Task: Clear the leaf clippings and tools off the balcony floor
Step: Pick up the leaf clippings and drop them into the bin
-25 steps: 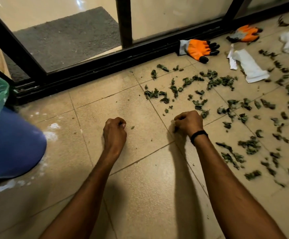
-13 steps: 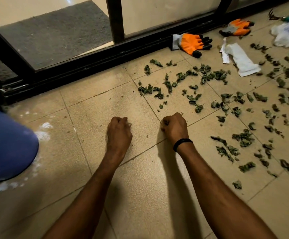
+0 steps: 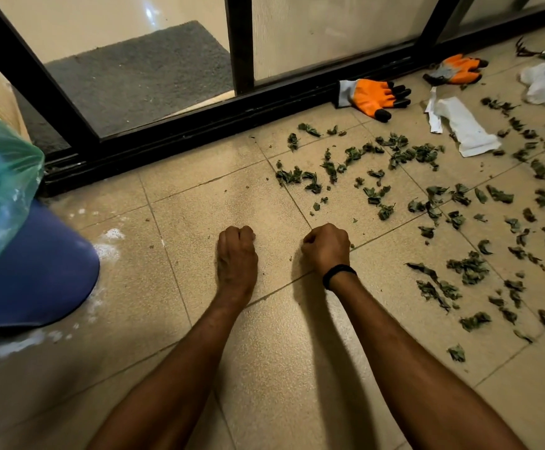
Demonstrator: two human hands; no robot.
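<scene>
Clippings (image 3: 407, 154) lie toward the track (image 3: 199, 131) and to the right of the fingers (image 3: 241, 234). The fingers of both hands are curled under into fists, knuckles on the tile (image 3: 199, 196) (whether either fist encloses any leaf is hidden). The right hand (image 3: 326, 248) is plainly the nearer: one scrap sits just beside its outer edge, and the scatter spreads from there in a loose band along the track, thickening rightward. The left hand (image 3: 237, 254) is well apart from them. The bits are small, curled, dull green and dry-looking, probably better swept together than picked singly. Against the track lie two orange rubber-coated gloves (image 3: 371, 95), with limp white paper (image 3: 462, 125) just out from it and a clawed tool (image 3: 531, 52) farther along. A blue bin (image 3: 30, 271) with a thin green liner stands at the track's left end.
</scene>
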